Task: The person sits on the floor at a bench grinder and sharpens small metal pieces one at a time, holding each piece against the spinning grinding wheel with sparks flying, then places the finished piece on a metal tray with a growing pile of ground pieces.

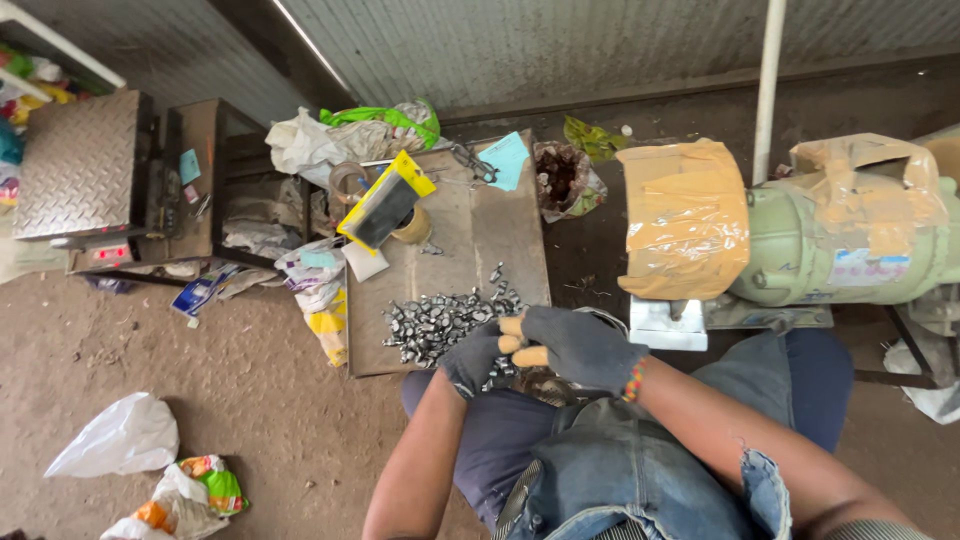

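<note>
Both my hands wear dark grey gloves with cut-off fingertips. My left hand [468, 358] and my right hand [575, 345] meet just above my knees, fingers curled together. Whether they pinch a small piece between them I cannot tell. Right in front of them lies a heap of small shiny metal parts [440, 318] on a flat brown board [480, 230]. A beaded band sits on my right wrist.
To the right stands a pale green motor [840, 250] with a wheel housing wrapped in tan tape [685, 215]. A yellow-edged pack [385, 205], tape rolls, rags and bags crowd the board's far end. A metal scale platform [80, 165] is far left. Plastic bags [125, 435] lie on the dirt floor.
</note>
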